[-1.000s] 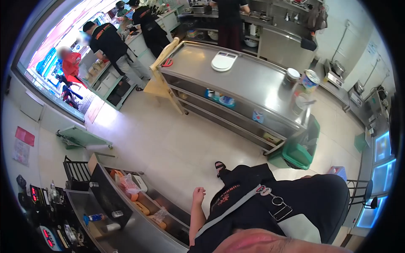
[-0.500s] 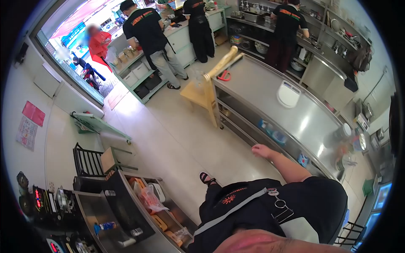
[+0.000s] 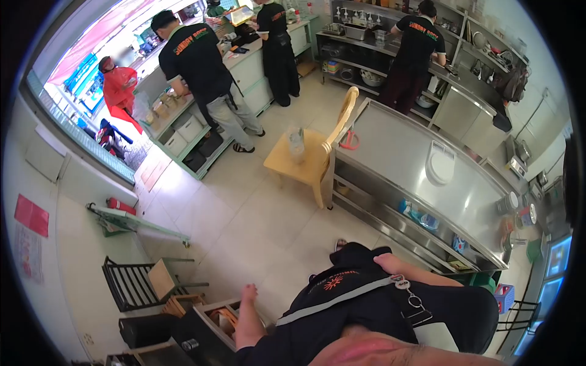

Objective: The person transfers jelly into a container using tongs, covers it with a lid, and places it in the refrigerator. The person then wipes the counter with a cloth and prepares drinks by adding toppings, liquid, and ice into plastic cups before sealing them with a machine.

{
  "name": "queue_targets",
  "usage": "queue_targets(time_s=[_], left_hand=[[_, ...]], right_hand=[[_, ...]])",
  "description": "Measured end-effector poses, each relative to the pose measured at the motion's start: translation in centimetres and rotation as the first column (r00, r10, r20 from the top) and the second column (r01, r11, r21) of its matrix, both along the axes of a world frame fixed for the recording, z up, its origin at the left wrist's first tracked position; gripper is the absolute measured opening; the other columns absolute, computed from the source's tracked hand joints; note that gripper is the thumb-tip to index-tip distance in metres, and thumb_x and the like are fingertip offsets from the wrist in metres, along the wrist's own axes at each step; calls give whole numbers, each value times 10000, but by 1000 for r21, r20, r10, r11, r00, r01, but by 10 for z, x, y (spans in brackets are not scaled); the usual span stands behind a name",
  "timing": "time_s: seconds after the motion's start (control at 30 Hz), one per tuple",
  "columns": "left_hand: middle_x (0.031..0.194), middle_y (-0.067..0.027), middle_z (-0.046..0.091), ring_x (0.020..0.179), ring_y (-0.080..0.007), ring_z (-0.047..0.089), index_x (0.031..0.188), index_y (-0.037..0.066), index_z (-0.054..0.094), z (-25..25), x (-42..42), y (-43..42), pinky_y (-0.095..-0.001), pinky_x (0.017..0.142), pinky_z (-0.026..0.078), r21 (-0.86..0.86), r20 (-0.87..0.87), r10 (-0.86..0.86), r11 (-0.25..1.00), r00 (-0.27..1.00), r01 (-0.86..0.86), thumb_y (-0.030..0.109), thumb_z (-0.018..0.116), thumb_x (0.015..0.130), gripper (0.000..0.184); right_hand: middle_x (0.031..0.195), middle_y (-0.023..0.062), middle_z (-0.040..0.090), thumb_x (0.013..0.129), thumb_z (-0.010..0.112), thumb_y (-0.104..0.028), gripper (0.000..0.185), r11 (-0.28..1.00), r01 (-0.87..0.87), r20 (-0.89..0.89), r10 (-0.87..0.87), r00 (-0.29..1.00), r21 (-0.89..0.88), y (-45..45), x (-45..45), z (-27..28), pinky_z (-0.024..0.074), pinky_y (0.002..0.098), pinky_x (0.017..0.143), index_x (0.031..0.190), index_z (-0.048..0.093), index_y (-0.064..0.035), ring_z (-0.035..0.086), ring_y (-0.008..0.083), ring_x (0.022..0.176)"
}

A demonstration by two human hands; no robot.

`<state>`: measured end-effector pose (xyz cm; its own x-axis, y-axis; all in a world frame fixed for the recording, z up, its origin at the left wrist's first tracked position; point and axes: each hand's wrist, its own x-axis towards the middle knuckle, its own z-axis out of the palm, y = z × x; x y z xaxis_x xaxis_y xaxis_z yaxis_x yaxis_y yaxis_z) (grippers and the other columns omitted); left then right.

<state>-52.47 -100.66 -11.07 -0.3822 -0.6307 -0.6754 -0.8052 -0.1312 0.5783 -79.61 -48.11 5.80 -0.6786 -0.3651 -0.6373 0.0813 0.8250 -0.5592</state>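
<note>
My left hand [image 3: 249,293] hangs low above the floor, beside the open steel drawer unit [image 3: 210,323]. It looks empty, but its fingers are too small to read. Against the black apron [image 3: 329,283] rests my right hand [image 3: 387,262], near its edge, with the fingertips partly hidden. Ahead on the right is the steel table [image 3: 397,146], carrying red-handled scissors [image 3: 350,140], a white scale [image 3: 440,163] and several tubs [image 3: 506,203]. A wooden chair [image 3: 281,160] with a clear plastic cup [image 3: 296,145] on its seat touches the table's left end.
Three workers in black shirts stand at the back counters [image 3: 247,58]. A person in red [image 3: 119,85] is outside the doorway. At left are a black metal chair [image 3: 128,283], a folded green board [image 3: 143,222] and a fire extinguisher [image 3: 121,206]. A green bin [image 3: 482,280] stands at right.
The view has shifted forward, bringing the wooden chair and cup into fuller view. My right hand has come back to the apron, and my left hand now shows at the lower left.
</note>
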Motion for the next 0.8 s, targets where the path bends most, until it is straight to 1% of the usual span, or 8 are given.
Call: queue_targets(time_s=[0.07,0.27,0.33,0.43,0.53,0.57,0.63,0.8], left_hand=[[792,-76,619,600,-180,573,1000,42,580,17,-56,-41,-341,465,445,-15,-40,64,998,997,-65,264,532,915,243],[784,-55,636,574,-133,560,1042,26,588,45,-221,-46,-292,437,413,57,-136,10,998,991,-2,263,564,917,269],[807,-68,649,599,-143,577,1043,36,605,38,-262,-27,-297,477,442,86,-161,-147,983,976,163,269,577,911,269],[858,-96,669,660,-178,613,983,25,642,27,-321,2,-324,598,495,34,-172,-430,897,886,442,284,581,907,277],[925,-139,689,843,-247,655,998,20,661,0,-361,26,-375,781,514,-86,-163,-638,769,752,634,316,599,889,322],[960,-153,690,916,-265,649,1025,27,662,-2,-372,36,-388,831,501,-135,-124,-733,680,668,721,332,598,891,340],[995,-167,691,989,-283,644,1052,35,663,14,-402,36,-401,881,488,-188,-81,-820,572,567,799,349,596,893,358],[1142,-189,660,1098,-297,614,1162,37,639,32,-451,-1,-400,946,465,-64,-149,-822,562,549,825,348,553,913,408]], right_hand=[[847,222,669,952,478,-353,442,994,-83,87,89,992,-78,-8,-10,39,494,432,772,904,654,50,653,356,817],[1079,71,697,954,525,-456,446,967,-29,243,93,966,-253,-21,-89,-22,467,326,903,1087,701,-69,630,209,1003],[1199,88,662,934,557,-457,467,873,446,569,-473,672,199,-33,-134,-24,440,330,972,1167,665,-67,591,217,1143],[1184,91,670,906,593,-408,420,926,328,656,-366,660,186,-39,-195,-29,476,384,939,1167,662,-87,619,231,1112],[1068,103,703,897,598,-299,319,990,106,804,-134,579,89,2,-241,-170,514,395,837,1096,681,-64,659,218,998],[1027,124,707,892,592,-283,319,986,-1,592,101,799,-166,12,-254,-206,515,404,822,1089,679,-48,669,232,962],[988,180,699,877,571,-295,338,910,-412,-35,413,910,38,2,-275,-251,513,422,810,1032,693,-20,675,289,925],[951,186,695,866,554,-269,291,961,-273,-24,274,961,47,-27,-278,-224,529,437,776,982,705,-49,673,333,886]])
